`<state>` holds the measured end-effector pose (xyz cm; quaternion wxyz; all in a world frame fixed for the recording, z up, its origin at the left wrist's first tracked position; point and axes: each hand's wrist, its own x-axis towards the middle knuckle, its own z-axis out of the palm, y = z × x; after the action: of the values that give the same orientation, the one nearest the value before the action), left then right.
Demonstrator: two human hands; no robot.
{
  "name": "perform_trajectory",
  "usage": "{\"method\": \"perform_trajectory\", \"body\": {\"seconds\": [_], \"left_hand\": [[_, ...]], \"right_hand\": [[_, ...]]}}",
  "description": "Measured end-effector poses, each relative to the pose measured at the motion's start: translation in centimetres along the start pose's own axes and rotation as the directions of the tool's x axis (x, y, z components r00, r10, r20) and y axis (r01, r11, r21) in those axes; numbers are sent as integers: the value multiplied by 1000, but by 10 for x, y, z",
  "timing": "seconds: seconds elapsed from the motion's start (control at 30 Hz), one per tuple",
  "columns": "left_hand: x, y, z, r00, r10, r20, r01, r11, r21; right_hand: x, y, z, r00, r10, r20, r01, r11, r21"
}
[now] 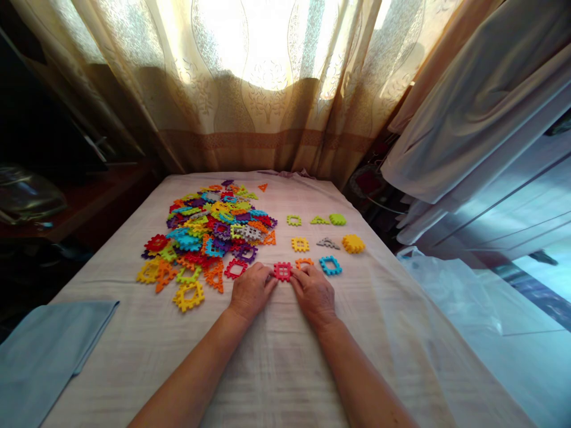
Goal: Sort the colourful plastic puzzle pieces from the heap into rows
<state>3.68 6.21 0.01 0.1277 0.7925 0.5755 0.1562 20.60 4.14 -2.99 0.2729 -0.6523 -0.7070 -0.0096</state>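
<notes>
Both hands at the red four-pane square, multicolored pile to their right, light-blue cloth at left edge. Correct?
Wrong side: the multicolored pile is to their left in the head view. Rest stands: left hand and right hand at the red four-pane square, light-blue cloth at left edge.

We can read no text, label, brand, number or sign, neither on the plastic pieces [222, 230] nor on the blue cloth [49, 356] at the table's [276, 362] near left corner.
</notes>
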Motion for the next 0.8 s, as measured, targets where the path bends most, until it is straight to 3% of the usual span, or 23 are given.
{"method": "perform_trajectory", "body": {"seconds": [0.23,0.4,0.57,0.8], "left_hand": [[-1,-5,4,999,22,-37,-22,1000,2],[-13,-20,-4,994,86,-69,-86,996,2],[-27,-44,-21,979,-8,-204,55,973,222],[-29,-57,-30,981,-98,-168,149,933,328]], "right_hand": [[1,0,2,999,36,-23,-35,999,23],[0,4,0,997,37,-68,-31,995,93],[-1,9,0,993,80,-89,-69,991,117],[-1,10,2,992,80,-97,-65,987,144]]}}
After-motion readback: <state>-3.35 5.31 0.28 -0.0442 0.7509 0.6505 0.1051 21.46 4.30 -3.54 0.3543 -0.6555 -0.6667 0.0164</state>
